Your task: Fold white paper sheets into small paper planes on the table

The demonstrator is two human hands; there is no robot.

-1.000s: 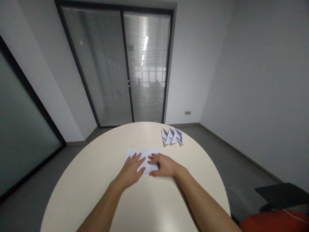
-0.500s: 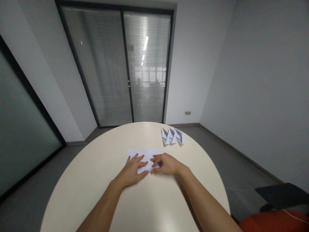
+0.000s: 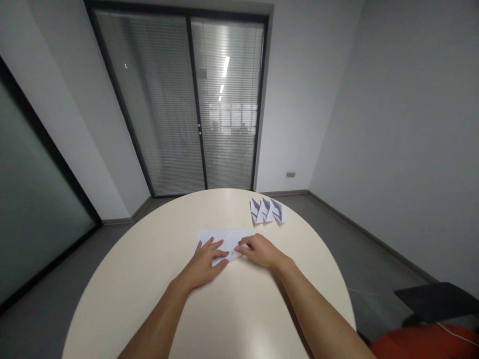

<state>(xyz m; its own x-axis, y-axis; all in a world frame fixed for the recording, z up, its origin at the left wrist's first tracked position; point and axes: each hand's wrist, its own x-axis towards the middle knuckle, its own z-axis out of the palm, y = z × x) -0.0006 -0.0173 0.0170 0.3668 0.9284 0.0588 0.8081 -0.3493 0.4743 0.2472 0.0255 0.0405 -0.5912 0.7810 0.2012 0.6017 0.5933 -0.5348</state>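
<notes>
A white sheet of paper (image 3: 224,236) lies on the round cream table (image 3: 149,269) in front of me. My left hand (image 3: 206,262) rests on its left part, fingers spread and pressing it flat. At the lower right edge my right hand (image 3: 258,249) has thumb and fingers pinched together on the paper, whose near right corner looks folded up. Further back on the right stand three folded paper pieces (image 3: 266,211) side by side, partly overlapping.
A red chair seat (image 3: 422,343) with a black part (image 3: 437,300) stands at the lower right, beyond the table edge. Behind the table are a glass door with blinds (image 3: 228,149) and grey walls.
My right hand has drawn its thumb and fingers together and lifted the near right corner of the paper inward, away from me. My left hand has stayed nearly still.
</notes>
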